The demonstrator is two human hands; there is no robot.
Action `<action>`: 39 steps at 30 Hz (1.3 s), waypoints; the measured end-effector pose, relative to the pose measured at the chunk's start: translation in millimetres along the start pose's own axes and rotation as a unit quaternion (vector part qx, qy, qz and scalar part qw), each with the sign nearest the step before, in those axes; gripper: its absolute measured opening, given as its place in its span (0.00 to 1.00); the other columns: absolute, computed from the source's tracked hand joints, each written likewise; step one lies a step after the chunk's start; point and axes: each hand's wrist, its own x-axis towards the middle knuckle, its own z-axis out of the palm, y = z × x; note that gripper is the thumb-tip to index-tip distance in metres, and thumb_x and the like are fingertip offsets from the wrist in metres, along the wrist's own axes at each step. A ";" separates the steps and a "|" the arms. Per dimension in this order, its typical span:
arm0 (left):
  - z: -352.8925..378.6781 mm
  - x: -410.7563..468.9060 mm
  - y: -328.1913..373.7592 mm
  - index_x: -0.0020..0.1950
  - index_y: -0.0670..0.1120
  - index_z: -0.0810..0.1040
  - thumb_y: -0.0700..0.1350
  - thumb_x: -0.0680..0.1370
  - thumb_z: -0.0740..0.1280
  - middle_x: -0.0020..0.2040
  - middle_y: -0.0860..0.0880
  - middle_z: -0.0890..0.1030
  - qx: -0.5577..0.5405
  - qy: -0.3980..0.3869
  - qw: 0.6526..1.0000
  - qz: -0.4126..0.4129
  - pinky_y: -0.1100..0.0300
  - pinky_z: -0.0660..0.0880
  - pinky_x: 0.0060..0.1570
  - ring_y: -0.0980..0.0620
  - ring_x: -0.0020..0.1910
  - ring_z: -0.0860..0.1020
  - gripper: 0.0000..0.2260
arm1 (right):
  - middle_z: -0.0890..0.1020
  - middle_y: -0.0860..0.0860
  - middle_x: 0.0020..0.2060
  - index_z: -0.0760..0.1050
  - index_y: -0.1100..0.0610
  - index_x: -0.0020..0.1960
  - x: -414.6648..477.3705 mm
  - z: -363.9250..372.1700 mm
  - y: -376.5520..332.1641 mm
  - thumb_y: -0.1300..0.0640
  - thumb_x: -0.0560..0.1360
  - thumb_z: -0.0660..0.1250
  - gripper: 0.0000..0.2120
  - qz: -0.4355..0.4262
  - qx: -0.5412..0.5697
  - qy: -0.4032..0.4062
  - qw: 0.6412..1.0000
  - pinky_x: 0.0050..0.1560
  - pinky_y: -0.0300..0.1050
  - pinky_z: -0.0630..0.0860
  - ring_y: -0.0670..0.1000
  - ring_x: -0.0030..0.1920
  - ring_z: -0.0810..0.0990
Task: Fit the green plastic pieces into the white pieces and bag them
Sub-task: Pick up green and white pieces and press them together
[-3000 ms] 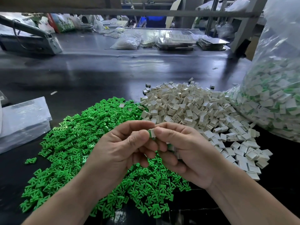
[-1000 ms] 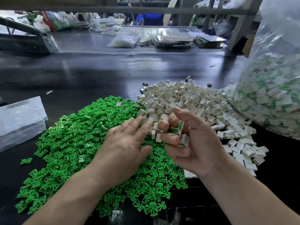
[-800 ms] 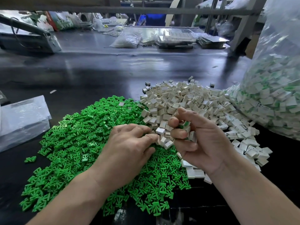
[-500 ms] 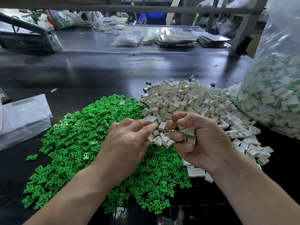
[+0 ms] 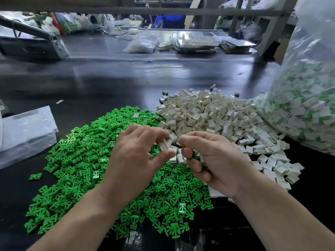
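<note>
One smooth, boxy white piece [image 5: 164,146] is pinched by the left hand [image 5: 134,156], lifted off the heap since half a second ago; the right hand [image 5: 213,160] beside it curls round several more. Below both: one heap of forked green pieces [image 5: 81,160]; beyond: one heap of white pieces [image 5: 208,113]; right: one crinkly clear bag [image 5: 308,105]

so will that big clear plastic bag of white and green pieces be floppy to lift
Probably floppy: the big clear plastic bag has thin, creased film that slumps on the black table. Likely hefty, being packed with pieces. Loose contents would probably shift.
</note>
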 end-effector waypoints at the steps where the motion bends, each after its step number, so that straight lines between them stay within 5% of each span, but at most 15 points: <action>1: -2.1 -1.0 3.3 0.55 0.52 0.79 0.61 0.71 0.70 0.46 0.63 0.78 -0.032 0.006 0.999 -0.012 0.71 0.65 0.53 0.63 0.49 0.72 0.18 | 0.76 0.51 0.31 0.79 0.55 0.47 -0.7 0.6 0.4 0.56 0.76 0.72 0.03 -0.001 -0.014 -0.002 1.000 0.18 0.34 0.61 0.45 0.23 0.68; 7: -7.7 -9.2 18.3 0.59 0.53 0.76 0.56 0.68 0.76 0.47 0.61 0.80 -0.115 0.002 0.993 -0.017 0.76 0.68 0.49 0.65 0.48 0.76 0.22 | 0.72 0.50 0.31 0.80 0.50 0.38 -6.5 3.8 -0.8 0.46 0.75 0.73 0.11 0.008 -0.086 -0.094 0.992 0.20 0.34 0.61 0.45 0.24 0.67; 11: -14.3 -9.4 15.7 0.65 0.55 0.74 0.59 0.70 0.73 0.53 0.62 0.81 -0.140 -0.021 0.990 -0.003 0.76 0.70 0.48 0.67 0.51 0.77 0.25 | 0.72 0.50 0.30 0.80 0.50 0.36 -5.5 2.2 -1.9 0.50 0.72 0.71 0.07 0.016 -0.038 -0.111 0.993 0.18 0.33 0.60 0.44 0.22 0.66; 15: -28.6 -4.5 -11.4 0.70 0.53 0.70 0.69 0.75 0.59 0.60 0.55 0.77 0.088 -0.076 0.988 -0.101 0.61 0.73 0.50 0.60 0.55 0.75 0.29 | 0.73 0.50 0.31 0.77 0.53 0.36 -0.7 -5.1 -4.4 0.57 0.71 0.72 0.07 0.031 0.088 -0.112 0.989 0.16 0.33 0.62 0.44 0.22 0.67; 17: -32.4 -2.3 -21.5 0.73 0.50 0.67 0.71 0.73 0.52 0.67 0.49 0.72 0.248 -0.163 0.937 -0.183 0.50 0.69 0.61 0.49 0.65 0.70 0.36 | 0.74 0.50 0.30 0.76 0.54 0.37 0.7 -6.9 -5.2 0.57 0.68 0.72 0.05 0.036 0.143 -0.120 0.982 0.15 0.34 0.62 0.43 0.21 0.67; 19: -30.9 -2.1 -25.0 0.75 0.51 0.65 0.72 0.74 0.47 0.73 0.49 0.67 0.308 -0.242 0.897 -0.207 0.48 0.65 0.66 0.47 0.70 0.65 0.37 | 0.75 0.50 0.31 0.75 0.55 0.39 1.2 -6.5 -4.8 0.57 0.66 0.72 0.07 0.044 0.164 -0.128 0.977 0.15 0.34 0.63 0.43 0.21 0.68; 21: -26.5 -3.0 -23.7 0.72 0.53 0.69 0.69 0.76 0.49 0.72 0.50 0.69 0.311 -0.253 0.898 -0.180 0.48 0.65 0.64 0.47 0.69 0.67 0.32 | 0.76 0.51 0.33 0.77 0.55 0.39 0.9 -5.3 -4.0 0.58 0.68 0.71 0.03 0.044 0.160 -0.143 0.976 0.15 0.33 0.63 0.43 0.22 0.69; 24: -20.2 -3.5 -21.5 0.60 0.53 0.81 0.59 0.77 0.62 0.58 0.51 0.79 0.252 -0.192 0.941 -0.120 0.48 0.70 0.55 0.47 0.56 0.75 0.17 | 0.77 0.51 0.34 0.81 0.55 0.37 0.7 -4.2 -2.2 0.59 0.71 0.71 0.04 0.037 0.128 -0.143 0.981 0.16 0.33 0.63 0.43 0.23 0.69; 28: -15.2 -5.1 -20.6 0.45 0.51 0.84 0.47 0.75 0.72 0.43 0.54 0.82 0.191 -0.128 0.970 -0.075 0.50 0.71 0.47 0.48 0.45 0.76 0.02 | 0.76 0.52 0.35 0.81 0.55 0.36 1.1 -2.5 -0.4 0.58 0.71 0.70 0.05 0.030 0.100 -0.120 0.987 0.16 0.33 0.62 0.44 0.24 0.69; 31: -15.2 -5.4 -18.2 0.45 0.51 0.84 0.45 0.74 0.73 0.42 0.55 0.82 0.127 -0.096 0.984 -0.075 0.52 0.73 0.47 0.51 0.44 0.77 0.02 | 0.77 0.53 0.34 0.80 0.55 0.38 0.4 -0.8 0.4 0.57 0.68 0.71 0.02 0.024 0.080 -0.106 0.991 0.16 0.33 0.62 0.44 0.23 0.68; 34: -16.2 -6.4 -13.8 0.47 0.55 0.81 0.44 0.74 0.73 0.39 0.60 0.80 -0.007 -0.053 0.990 -0.131 0.71 0.72 0.43 0.61 0.43 0.78 0.06 | 0.77 0.54 0.34 0.78 0.58 0.46 0.0 0.3 1.6 0.59 0.70 0.72 0.06 0.019 0.052 -0.074 0.996 0.17 0.33 0.62 0.45 0.23 0.68; 39: -17.4 -9.7 -3.3 0.51 0.59 0.83 0.42 0.75 0.72 0.42 0.58 0.83 -0.250 -0.072 0.939 -0.227 0.74 0.74 0.39 0.62 0.40 0.80 0.11 | 0.79 0.53 0.34 0.79 0.58 0.47 -0.4 3.0 4.0 0.59 0.79 0.68 0.03 0.008 -0.007 -0.039 0.999 0.18 0.34 0.61 0.46 0.24 0.68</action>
